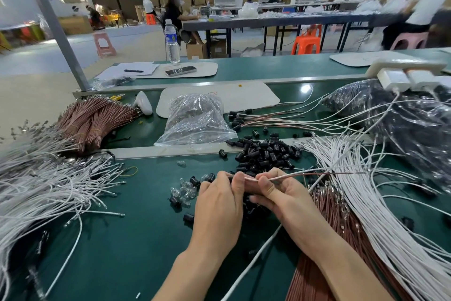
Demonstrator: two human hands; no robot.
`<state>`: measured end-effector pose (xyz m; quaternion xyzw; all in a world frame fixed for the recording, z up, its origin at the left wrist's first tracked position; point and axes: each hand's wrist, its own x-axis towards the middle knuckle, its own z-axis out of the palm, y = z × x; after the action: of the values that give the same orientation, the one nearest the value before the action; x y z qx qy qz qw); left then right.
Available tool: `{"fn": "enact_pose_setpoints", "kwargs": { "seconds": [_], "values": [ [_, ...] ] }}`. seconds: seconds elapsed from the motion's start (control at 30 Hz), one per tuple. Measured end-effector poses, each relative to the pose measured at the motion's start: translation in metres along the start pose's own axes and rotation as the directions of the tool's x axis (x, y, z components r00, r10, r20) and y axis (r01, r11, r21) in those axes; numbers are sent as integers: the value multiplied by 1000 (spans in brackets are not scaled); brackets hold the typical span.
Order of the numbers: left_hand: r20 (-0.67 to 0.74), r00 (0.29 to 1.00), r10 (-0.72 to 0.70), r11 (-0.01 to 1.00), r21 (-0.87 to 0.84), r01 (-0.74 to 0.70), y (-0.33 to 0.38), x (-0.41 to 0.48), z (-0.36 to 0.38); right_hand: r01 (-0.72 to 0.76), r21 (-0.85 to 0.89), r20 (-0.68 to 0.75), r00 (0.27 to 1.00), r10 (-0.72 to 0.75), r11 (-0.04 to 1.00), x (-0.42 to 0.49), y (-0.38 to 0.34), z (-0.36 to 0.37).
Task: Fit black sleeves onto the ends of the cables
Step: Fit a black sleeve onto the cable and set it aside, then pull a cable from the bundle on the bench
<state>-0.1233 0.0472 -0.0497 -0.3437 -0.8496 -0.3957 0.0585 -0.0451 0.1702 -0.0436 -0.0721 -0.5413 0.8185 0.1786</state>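
Note:
My left hand and my right hand meet over the green bench, fingertips together. My right thumb and fingers pinch a white cable and a brown cable that run off to the right. My left fingers are curled round the cables' ends; whatever sits there is hidden by the fingers. A heap of loose black sleeves lies just beyond the hands. A few more black sleeves and small clear glass bulbs lie left of my left hand.
White cables lie in piles at left and right, brown cable bundles at far left and lower right. Finished cables with sleeves, a clear bag and a dark bag sit behind.

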Motion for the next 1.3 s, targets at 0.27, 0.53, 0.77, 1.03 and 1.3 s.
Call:
{"fn": "enact_pose_setpoints", "kwargs": {
  "seconds": [0.27, 0.53, 0.77, 1.03, 1.3],
  "values": [
    [-77, 997, -8, 982, -187, -7, -3, -6, -3, -3, 95, -54, 999, 8, 996, -3, -7, 8],
    [-425, 797, -428, 712, -702, 8, -6, 1, -57, 131, 152, -326, 942, -76, 980, -15, -41, -1],
    [-164, 849, -502, 396, -917, 57, 16, 51, -89, 247, -91, -217, 941, -261, 965, 18, -115, -1],
    [265, 835, -482, 201, -894, 400, 55, 167, -34, -220, -608, -419, 905, -73, 763, 114, -190, -77],
    [258, 887, -382, 661, -595, 458, 26, 140, -24, -214, -879, -338, 909, -242, 425, 96, -136, -93]
  ]
}}
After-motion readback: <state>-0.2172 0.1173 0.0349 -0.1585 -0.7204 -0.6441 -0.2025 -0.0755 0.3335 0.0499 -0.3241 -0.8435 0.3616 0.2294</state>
